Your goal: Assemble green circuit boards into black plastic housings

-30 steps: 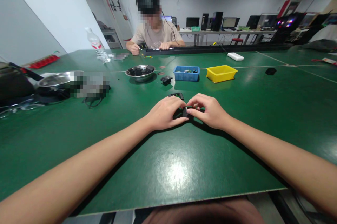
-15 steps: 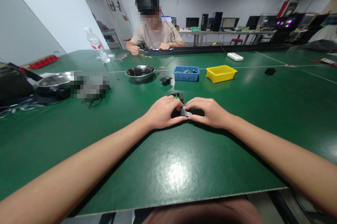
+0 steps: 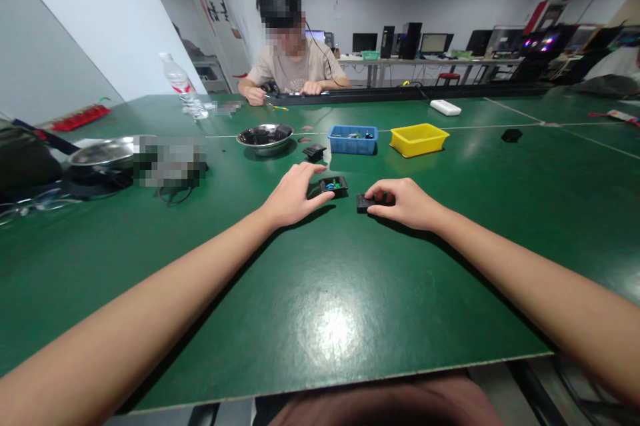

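While left hand touches open black case, right hand grips black cover

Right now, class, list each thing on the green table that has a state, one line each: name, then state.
Left hand: open, fingertips at the open case.
Right hand: closed on the black cover.
Open case: lidless, coloured parts showing inside.
Black cover: flat on the table, apart from the case.
Blue bin: holds small parts.
Yellow bin: contents not visible.
Bottle: upright.

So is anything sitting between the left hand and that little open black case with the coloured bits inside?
Nothing visible: the left hand already has its fingertips at the open black case, only bare green table around them.
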Motion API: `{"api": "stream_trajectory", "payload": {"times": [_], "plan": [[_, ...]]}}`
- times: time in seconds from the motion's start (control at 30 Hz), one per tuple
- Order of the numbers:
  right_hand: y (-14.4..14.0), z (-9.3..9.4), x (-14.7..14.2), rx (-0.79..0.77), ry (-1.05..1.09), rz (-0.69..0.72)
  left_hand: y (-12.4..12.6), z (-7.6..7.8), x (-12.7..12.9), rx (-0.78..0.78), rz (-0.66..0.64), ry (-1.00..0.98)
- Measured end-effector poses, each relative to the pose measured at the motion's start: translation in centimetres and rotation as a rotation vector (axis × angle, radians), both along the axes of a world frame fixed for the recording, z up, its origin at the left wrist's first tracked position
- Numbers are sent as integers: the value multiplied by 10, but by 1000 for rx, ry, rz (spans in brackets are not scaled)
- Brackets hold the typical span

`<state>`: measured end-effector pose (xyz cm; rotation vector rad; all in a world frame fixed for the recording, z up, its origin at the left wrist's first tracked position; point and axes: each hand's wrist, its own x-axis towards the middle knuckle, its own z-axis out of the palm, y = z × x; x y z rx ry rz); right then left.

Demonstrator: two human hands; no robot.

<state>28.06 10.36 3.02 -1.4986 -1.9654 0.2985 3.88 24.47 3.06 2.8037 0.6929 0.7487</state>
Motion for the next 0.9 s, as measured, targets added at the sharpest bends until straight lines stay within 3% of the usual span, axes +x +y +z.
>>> {"api": "stream_trajectory", "payload": {"times": [0.47,0.9], "plan": [[0,1,1,-25,25,-12,4,-1,2,-55,2,93],[0,2,1,-45,37,-17,0,1,0,-73,-47,38]]}}
